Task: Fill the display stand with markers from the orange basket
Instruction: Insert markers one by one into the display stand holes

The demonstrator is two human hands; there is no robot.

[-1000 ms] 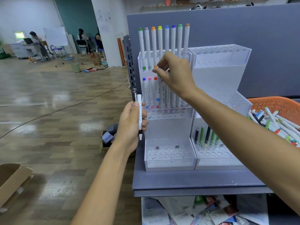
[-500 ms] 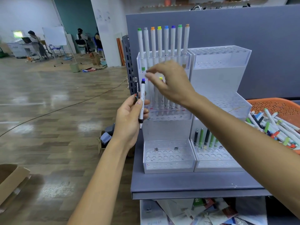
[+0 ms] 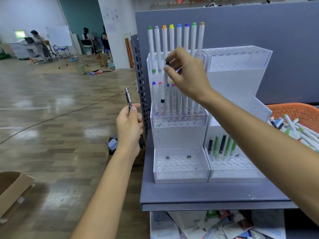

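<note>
Fingers (image 3: 173, 55) of the right hand (image 3: 188, 75) pinch the upper end of a white marker (image 3: 164, 93), thumb and forefinger closed round it; the marker hangs below them, slightly tilted, its dark tip down among the row standing in the middle tier of the display stand (image 3: 179, 135); whether the tip has entered a hole I cannot tell. Left of those fingers and lower, the left hand (image 3: 129, 128) grips a dark pen (image 3: 128, 100) upright, clear of the stand. Step in hand, by my judgement: seating this marker in the middle tier; the next move calls for straightening it over a free hole, pressing down, then letting go. Far right of the fingers and lower, the orange basket (image 3: 293, 111) holds many loose markers (image 3: 296, 131); beneath the fingers the stand's bottom tiers on the counter (image 3: 207, 192) are mostly unfilled, so much remains.
</note>
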